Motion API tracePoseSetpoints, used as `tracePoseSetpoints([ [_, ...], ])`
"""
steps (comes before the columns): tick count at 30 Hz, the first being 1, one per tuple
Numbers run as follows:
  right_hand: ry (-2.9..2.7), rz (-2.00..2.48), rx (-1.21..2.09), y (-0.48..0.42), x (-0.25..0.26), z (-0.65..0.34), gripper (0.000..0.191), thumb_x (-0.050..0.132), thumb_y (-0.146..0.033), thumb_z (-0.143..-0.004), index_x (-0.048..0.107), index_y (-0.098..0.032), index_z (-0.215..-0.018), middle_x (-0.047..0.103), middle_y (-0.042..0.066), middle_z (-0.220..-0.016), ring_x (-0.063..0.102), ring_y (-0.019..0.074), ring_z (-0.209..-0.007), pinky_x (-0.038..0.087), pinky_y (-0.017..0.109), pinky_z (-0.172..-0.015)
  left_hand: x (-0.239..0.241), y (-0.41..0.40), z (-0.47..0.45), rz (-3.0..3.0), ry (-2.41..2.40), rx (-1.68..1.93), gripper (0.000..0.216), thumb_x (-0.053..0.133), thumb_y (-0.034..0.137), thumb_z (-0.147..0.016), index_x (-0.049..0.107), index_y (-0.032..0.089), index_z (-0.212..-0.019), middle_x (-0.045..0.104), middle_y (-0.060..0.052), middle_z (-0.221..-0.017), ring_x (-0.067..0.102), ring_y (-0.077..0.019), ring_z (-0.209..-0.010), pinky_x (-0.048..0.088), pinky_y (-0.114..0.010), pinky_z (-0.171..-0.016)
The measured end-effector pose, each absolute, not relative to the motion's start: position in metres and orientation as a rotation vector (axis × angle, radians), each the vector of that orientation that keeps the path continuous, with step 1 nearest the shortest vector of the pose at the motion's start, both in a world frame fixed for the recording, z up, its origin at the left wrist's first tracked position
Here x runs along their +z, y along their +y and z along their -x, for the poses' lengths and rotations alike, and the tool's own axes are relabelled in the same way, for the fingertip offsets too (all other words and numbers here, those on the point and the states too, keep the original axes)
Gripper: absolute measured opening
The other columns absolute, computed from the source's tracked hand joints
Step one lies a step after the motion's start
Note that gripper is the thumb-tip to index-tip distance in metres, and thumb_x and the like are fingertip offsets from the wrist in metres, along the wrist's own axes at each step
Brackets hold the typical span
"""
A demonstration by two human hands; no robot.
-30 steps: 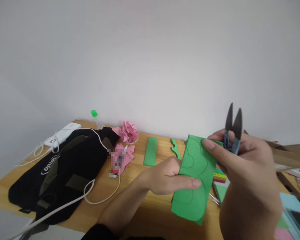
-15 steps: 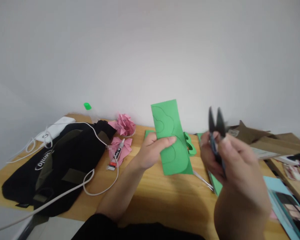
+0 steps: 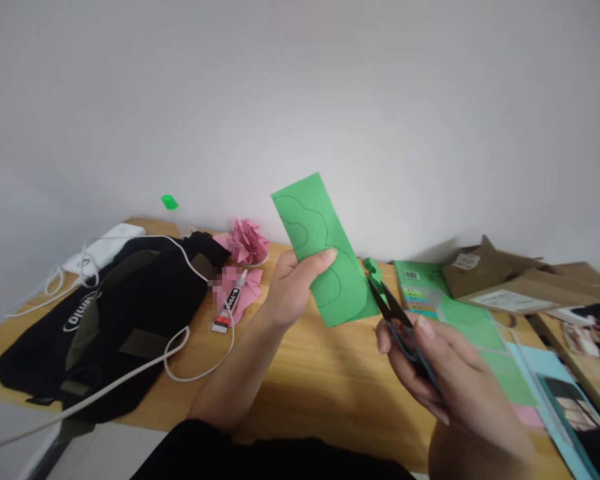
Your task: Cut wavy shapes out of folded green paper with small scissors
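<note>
My left hand [image 3: 300, 287] pinches a folded piece of green paper [image 3: 333, 233], thumb on the front and fingers behind it. Curved, petal-like outlines are drawn on its face. In my right hand [image 3: 445, 373] is a pair of dark scissors [image 3: 403, 327] with the blades parted. Their tips point up and left, close to the paper's lower right edge; I cannot tell whether they touch it. Behind the blades, a curled green paper scrap [image 3: 373, 269] lies on the table.
A black bag [image 3: 130, 313] with a white cable [image 3: 130, 383] over it lies left. Near it are a glue tube [image 3: 235, 300] and a pink paper flower [image 3: 249, 241]. On the right are a green paper pack [image 3: 460, 320], flattened cardboard [image 3: 525, 280] and a phone [image 3: 580, 420].
The scissors have swung left and down from upright to beside the paper. The green paper has moved up and left and tilted further. Both hands keep their holds.
</note>
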State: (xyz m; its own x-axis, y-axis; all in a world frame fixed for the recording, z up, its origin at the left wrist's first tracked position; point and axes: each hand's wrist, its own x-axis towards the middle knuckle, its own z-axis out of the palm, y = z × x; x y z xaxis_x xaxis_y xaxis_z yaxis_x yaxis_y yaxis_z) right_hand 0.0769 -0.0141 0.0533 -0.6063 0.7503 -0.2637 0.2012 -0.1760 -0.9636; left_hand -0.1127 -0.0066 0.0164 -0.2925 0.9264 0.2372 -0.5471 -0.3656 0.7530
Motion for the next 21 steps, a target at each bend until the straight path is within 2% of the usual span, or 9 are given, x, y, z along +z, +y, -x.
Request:
tracePoseSetpoints([
  [9,-1.667,0.963,1.853,-0.0134,0.0510,-0.0826,0.052,0.036,-0.062,-0.094,0.059,-0.017,-0.080,0.032,-0.010,-0.040,0.016,0.0051,-0.032,0.015,0.020,-0.035,0.0149,-0.0062,0.1142,-0.829,0.670,1.840,0.016,0.070,0.026,-0.078,0.068,0.015,-0.066,0.065,0.001,-0.063,0.059,-0.0091,-0.056,0.051,-0.021,-0.058],
  [15,-1.718,1.120,1.846,-0.0176,0.0553,-0.0797,0.051,0.041,-0.063,-0.092,0.058,-0.017,-0.079,0.033,-0.010,-0.041,0.016,0.0056,-0.033,0.017,0.019,-0.034,0.0149,-0.0048,0.1140,-0.838,0.697,1.847,0.015,0.069,0.029,-0.077,0.069,0.016,-0.069,0.067,-0.001,-0.065,0.064,-0.0137,-0.063,0.055,-0.026,-0.065],
  [21,-1.742,1.015,1.889,-0.0093,0.0497,-0.0762,0.048,0.039,-0.059,-0.095,0.058,-0.018,-0.080,0.034,-0.011,-0.040,0.017,0.0050,-0.030,0.017,0.018,-0.030,0.0133,-0.0077,0.1166,-0.969,0.762,1.802,0.023,0.068,0.034,-0.079,0.065,0.016,-0.064,0.064,0.000,-0.063,0.060,-0.0123,-0.057,0.052,-0.025,-0.059],
])
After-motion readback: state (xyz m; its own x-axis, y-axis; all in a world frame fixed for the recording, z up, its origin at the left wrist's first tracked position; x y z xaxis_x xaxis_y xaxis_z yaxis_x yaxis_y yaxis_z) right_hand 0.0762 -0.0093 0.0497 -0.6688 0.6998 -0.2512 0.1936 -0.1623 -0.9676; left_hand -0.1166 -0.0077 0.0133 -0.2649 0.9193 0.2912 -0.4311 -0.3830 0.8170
